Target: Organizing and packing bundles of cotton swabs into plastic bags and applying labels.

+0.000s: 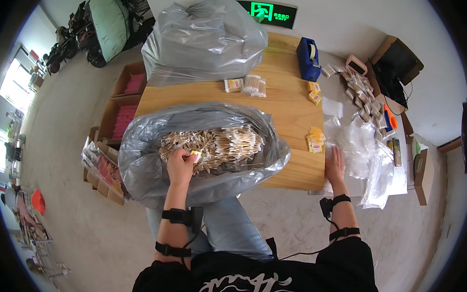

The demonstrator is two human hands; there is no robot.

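Observation:
A grey plastic bag point(204, 191) lies wide open on the near left of the table, full of loose cotton swabs point(236, 143). Over the left part of the swabs, my left hand point(179, 166) is closed on a small yellow and white card point(196, 156). My right hand point(335, 165) rests with fingers stretched out at the table's right edge, beside clear plastic bags point(359, 146); nothing shows in it. Just up and left of it sits a small pile of similar yellow cards point(315, 139).
Behind stands a large filled grey bag point(204, 41), with bundled cotton swabs point(253, 86) before it. A blue tape dispenser point(308, 59) is at the back right of the wooden table point(294, 113). Small packs point(363, 92) lie heaped further right; cardboard boxes point(122, 119) stand left.

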